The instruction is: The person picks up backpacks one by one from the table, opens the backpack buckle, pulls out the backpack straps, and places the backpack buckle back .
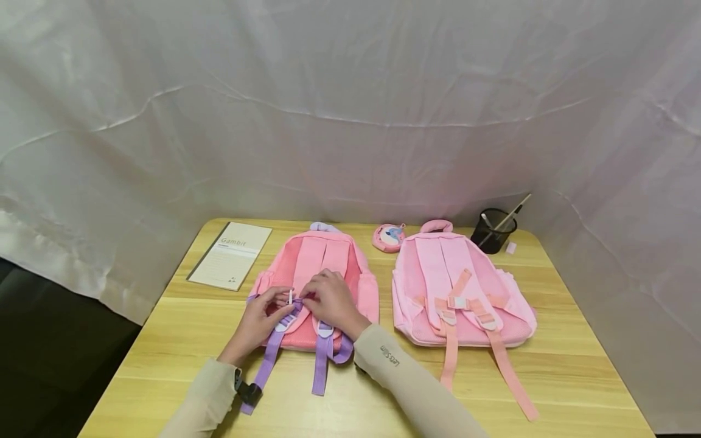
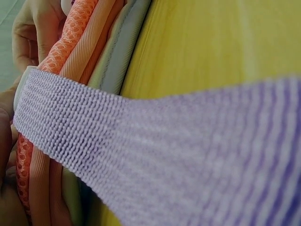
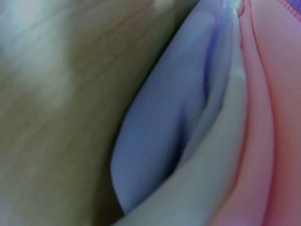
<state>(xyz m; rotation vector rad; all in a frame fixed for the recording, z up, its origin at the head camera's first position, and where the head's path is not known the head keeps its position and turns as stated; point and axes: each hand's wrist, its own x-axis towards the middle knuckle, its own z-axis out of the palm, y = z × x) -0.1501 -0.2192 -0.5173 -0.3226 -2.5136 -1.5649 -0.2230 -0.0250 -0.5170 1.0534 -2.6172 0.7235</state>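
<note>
A coral-pink backpack [image 1: 285, 261] with purple straps lies on the table, its shoulder straps facing up. At its lower left, my left hand [image 1: 265, 315] holds a small white buckle [image 1: 291, 297] between thumb and fingers. Close beside it, my right hand [image 1: 334, 301] pinches the purple webbing [image 1: 298, 302] by the buckle; its fingertips are partly hidden. Two purple strap tails [image 1: 320, 368] hang toward the front edge. In the left wrist view, a purple strap [image 2: 75, 106] crosses the foreground. The right wrist view shows the backpack's pink side [image 3: 284, 122], with neither hand visible.
To the right lies a lighter pink backpack [image 1: 405, 292] with its peach chest strap buckled. A notebook [image 1: 230, 255] is at the back left. Behind stand a small pink round case [image 1: 389, 237] and a black mesh pen holder [image 1: 494, 231], with a small eraser-like block [image 1: 511, 247] nearby.
</note>
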